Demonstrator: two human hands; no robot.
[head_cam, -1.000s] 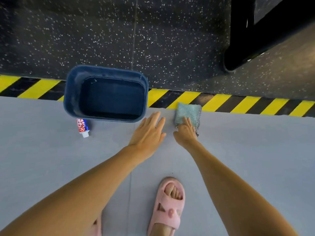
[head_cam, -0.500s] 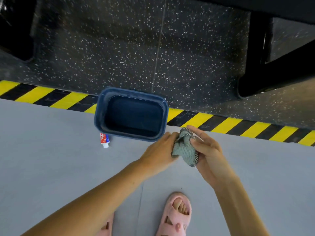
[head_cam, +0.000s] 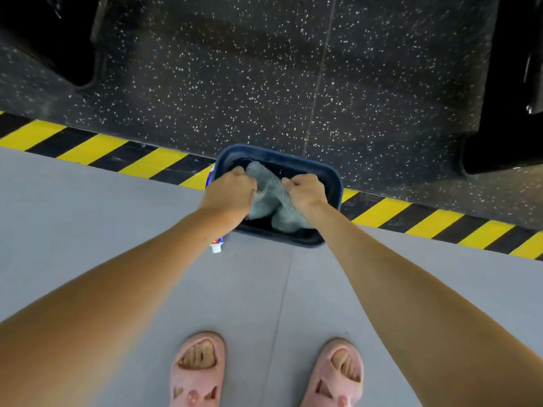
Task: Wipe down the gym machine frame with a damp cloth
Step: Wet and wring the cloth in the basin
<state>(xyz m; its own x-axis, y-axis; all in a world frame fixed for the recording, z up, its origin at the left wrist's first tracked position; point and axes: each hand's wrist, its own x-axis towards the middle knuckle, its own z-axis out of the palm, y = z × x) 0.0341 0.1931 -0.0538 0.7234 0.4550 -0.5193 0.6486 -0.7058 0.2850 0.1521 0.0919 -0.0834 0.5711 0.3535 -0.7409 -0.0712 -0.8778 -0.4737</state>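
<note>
Teal-grey cloth (head_cam: 269,198) hangs bunched between both hands, directly over the dark blue plastic basin (head_cam: 335,186), which sits on the floor across the yellow-and-black hazard stripe (head_cam: 141,163). The left hand (head_cam: 229,192) and the right hand (head_cam: 305,190) each grip one end. Their fingers (head_cam: 293,182) are curled tight into the fabric with the knuckles up, and the lower folds droop into the basin.

This looks like the wetting or wringing step, though from this angle I cannot tell whether the basin holds water or the cloth is already damp. The task is therefore at its preparation stage, and no wiping is done yet. What seems to be the black machine frame (head_cam: 511,98) stands well apart at the right edge, on the speckled rubber floor (head_cam: 235,83), untouched. What is left is to finish wringing, carry the cloth over and wipe the frame. A small tube (head_cam: 216,245) lies just beside the basin's left wall.
</note>
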